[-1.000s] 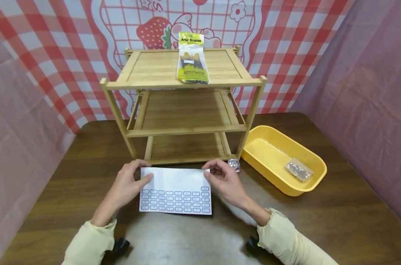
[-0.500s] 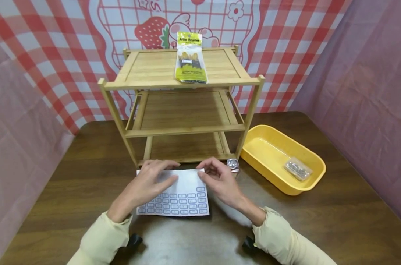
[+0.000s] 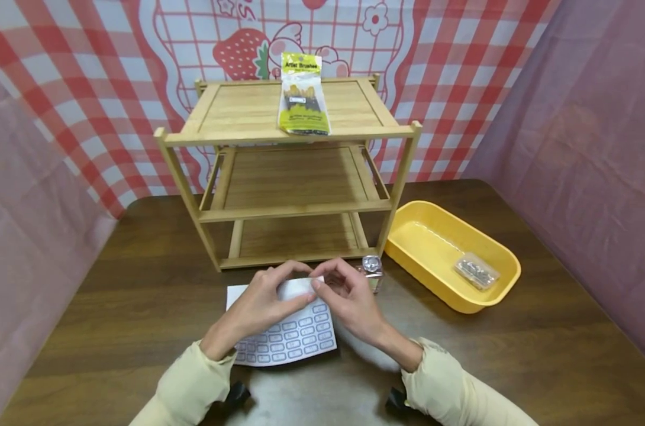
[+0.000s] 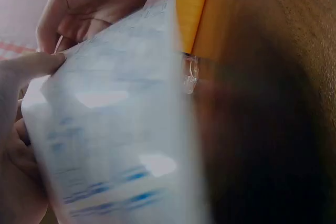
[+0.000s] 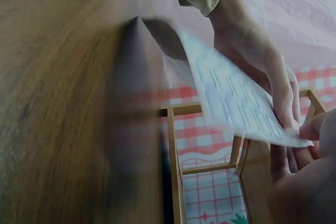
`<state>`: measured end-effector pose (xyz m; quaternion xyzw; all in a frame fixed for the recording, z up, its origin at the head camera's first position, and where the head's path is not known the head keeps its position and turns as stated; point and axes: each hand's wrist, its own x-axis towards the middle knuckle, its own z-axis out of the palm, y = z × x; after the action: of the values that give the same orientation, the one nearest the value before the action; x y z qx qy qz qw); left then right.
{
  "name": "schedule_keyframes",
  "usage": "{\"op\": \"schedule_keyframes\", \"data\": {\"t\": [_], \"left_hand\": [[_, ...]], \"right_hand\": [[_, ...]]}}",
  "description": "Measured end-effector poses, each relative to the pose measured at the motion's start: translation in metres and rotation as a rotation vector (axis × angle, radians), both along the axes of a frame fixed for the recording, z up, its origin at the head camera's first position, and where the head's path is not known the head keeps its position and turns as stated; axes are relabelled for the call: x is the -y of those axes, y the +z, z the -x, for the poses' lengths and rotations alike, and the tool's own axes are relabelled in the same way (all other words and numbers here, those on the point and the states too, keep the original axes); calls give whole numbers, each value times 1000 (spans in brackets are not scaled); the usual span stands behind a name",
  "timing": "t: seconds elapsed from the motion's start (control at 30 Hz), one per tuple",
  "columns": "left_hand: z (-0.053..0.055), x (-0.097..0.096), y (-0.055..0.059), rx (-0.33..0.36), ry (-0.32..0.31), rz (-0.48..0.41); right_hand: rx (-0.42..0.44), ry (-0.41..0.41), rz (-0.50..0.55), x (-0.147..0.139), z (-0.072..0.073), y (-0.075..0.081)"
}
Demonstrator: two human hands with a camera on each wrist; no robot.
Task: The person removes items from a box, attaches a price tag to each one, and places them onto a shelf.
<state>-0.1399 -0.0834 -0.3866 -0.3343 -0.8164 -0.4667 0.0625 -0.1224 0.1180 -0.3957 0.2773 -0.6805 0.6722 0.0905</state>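
A white sheet of sticker labels, printed with rows of blue-framed boxes, is held slightly tilted above the table in the head view. My right hand pinches its upper right corner between thumb and fingers. My left hand lies across the sheet, thumb in front and fingers behind the top edge, close to the right fingertips. In the left wrist view the sheet is blurred, its edge between my left thumb and fingers. The sheet bends in the right wrist view. What lies between the fingertips is hidden.
A small clear bottle with a silvery cap stands just behind my right hand. A yellow tray on the right holds a clear box of small metal pieces. A three-tier wooden shelf carries a pack of artist brushes.
My left hand has moved right from the sheet's upper left corner to near its upper right corner. The sheet has tilted and its left side sits lower. My right hand stays at its corner.
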Motion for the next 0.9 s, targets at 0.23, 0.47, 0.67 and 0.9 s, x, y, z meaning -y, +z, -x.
{"op": "schedule_keyframes", "data": {"t": [0.23, 0.47, 0.67, 0.9], "left_hand": [[1, 3, 1, -19, 39, -45], [4, 6, 3, -27, 122, -83], [5, 4, 3, 45, 134, -133], [3, 2, 4, 277, 27, -196]], "right_hand": [[59, 55, -38, -7, -2, 0], [230, 146, 3, -13, -9, -2], [148, 100, 8, -11, -12, -2], [-27, 32, -32, -8, -14, -6]]}}
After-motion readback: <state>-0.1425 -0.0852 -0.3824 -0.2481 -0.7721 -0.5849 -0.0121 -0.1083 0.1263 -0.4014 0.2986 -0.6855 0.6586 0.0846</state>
